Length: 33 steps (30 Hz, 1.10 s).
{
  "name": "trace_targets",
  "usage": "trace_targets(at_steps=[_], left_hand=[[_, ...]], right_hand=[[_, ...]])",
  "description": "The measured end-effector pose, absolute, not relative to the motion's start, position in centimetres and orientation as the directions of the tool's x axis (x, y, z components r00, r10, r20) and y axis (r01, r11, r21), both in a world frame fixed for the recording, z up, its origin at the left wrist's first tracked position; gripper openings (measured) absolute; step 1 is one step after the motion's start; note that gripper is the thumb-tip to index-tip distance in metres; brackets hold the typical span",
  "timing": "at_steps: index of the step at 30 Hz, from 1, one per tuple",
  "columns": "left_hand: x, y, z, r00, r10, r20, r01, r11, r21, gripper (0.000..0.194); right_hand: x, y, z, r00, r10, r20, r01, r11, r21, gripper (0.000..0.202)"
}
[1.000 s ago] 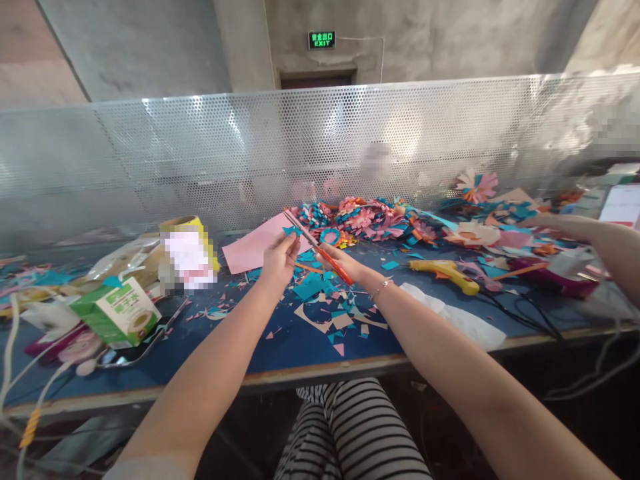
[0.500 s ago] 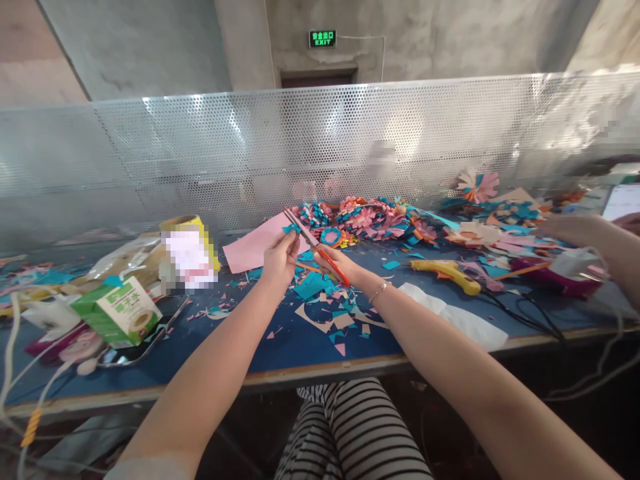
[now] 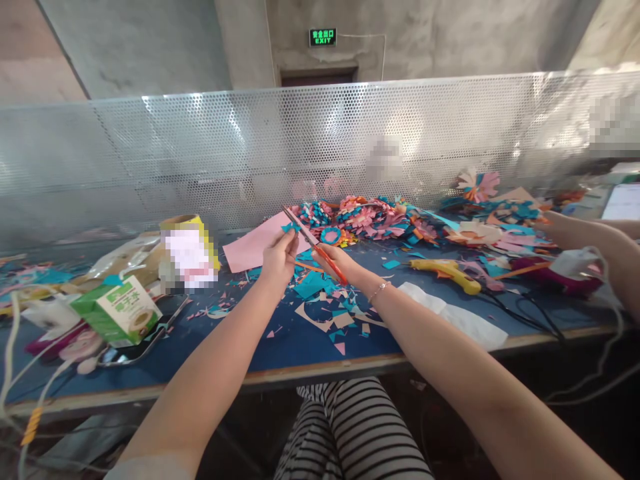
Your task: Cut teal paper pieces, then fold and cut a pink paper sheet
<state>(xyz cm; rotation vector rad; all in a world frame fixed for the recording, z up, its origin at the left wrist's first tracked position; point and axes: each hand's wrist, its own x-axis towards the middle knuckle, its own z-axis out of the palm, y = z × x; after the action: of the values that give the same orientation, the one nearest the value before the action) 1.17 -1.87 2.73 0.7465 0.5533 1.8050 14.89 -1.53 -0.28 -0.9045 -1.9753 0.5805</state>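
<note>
My left hand (image 3: 281, 255) pinches a small piece of blue paper (image 3: 291, 228) between its closed fingertips. In my right hand (image 3: 336, 263) is a pair of scissors (image 3: 330, 258) with orange-red handles, fingers wrapped round them. The blades point up and to the left, right beside the blue paper; whether they touch it I cannot tell. Behind my left hand lies a sheet of pink paper (image 3: 250, 245). Blue paper scraps (image 3: 314, 285) are strewn on the table under and around my hands.
Colourful paper flowers (image 3: 367, 219) are heaped along the perforated metal screen (image 3: 210, 153). A yellow glue gun (image 3: 445, 272) with a black cable lies to the right. On the left stands a green-and-white carton (image 3: 120, 310). Another person's arm (image 3: 590, 243) reaches in from the right.
The scissors and my hands have barely shifted; the blue paper stays in my left fingers. At the right edge, the other person's arms have moved slightly.
</note>
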Motion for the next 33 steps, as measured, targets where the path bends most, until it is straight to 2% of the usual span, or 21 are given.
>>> trace_targets(at_steps=[4,8,11,16,17,19,21,23,24,26,28,33], left_hand=[[1.1,-1.9,2.9,-0.236,0.956,0.175,-0.662,-0.29,0.691,0.013],[0.9,-1.8,2.8,-0.194,0.97,0.146,-0.659,-0.239,0.713,0.015],[0.7,-1.4,2.4,-0.163,0.972,0.169,-0.618,-0.234,0.75,0.017],[0.5,-0.7,1.6,-0.144,0.948,0.284,-0.473,-0.318,0.822,0.019],[0.5,-0.5,1.4,-0.147,0.941,0.303,-0.442,-0.337,0.832,0.019],[0.5,-0.3,1.1,-0.15,0.931,0.333,-0.375,-0.365,0.852,0.019],[0.5,-0.1,0.9,-0.136,0.92,0.368,-0.304,-0.392,0.868,0.018],[0.5,-0.1,0.7,-0.099,0.904,0.416,-0.209,-0.428,0.879,0.017],[0.4,-0.2,0.6,-0.076,0.895,0.44,-0.15,-0.447,0.882,0.017],[0.5,-0.4,0.5,-0.021,0.875,0.483,-0.025,-0.483,0.875,0.016],[0.5,-0.7,0.6,0.037,0.851,0.523,0.069,-0.525,0.848,0.014],[0.5,-1.5,1.1,0.129,0.788,0.602,0.141,-0.615,0.775,0.008]], right_hand=[[15.4,-0.5,0.0,-0.31,0.812,0.495,0.536,0.579,-0.614,0.034],[17.6,0.8,-0.2,-0.132,0.883,0.451,0.774,0.376,-0.509,0.038],[19.5,1.6,-0.5,-0.061,0.914,0.402,0.885,0.236,-0.401,0.039],[20.7,1.9,-1.1,0.03,0.989,0.147,0.947,0.019,-0.32,0.043],[20.6,1.9,-1.1,0.054,0.987,0.152,0.944,0.0,-0.33,0.044],[20.0,1.7,-0.8,0.096,0.962,0.254,0.921,0.011,-0.39,0.041],[19.1,1.5,-0.4,0.028,0.92,0.39,0.847,0.186,-0.499,0.031],[18.1,1.3,0.0,-0.088,0.877,0.473,0.666,0.405,-0.626,0.027],[17.6,1.1,0.2,-0.111,0.87,0.481,0.546,0.458,-0.702,0.028],[16.6,0.8,0.3,-0.129,0.882,0.453,0.306,0.47,-0.828,0.028],[15.9,0.5,0.2,-0.157,0.899,0.408,0.089,0.424,-0.901,0.028],[15.4,0.3,0.2,-0.179,0.933,0.311,-0.218,0.271,-0.938,0.032]])
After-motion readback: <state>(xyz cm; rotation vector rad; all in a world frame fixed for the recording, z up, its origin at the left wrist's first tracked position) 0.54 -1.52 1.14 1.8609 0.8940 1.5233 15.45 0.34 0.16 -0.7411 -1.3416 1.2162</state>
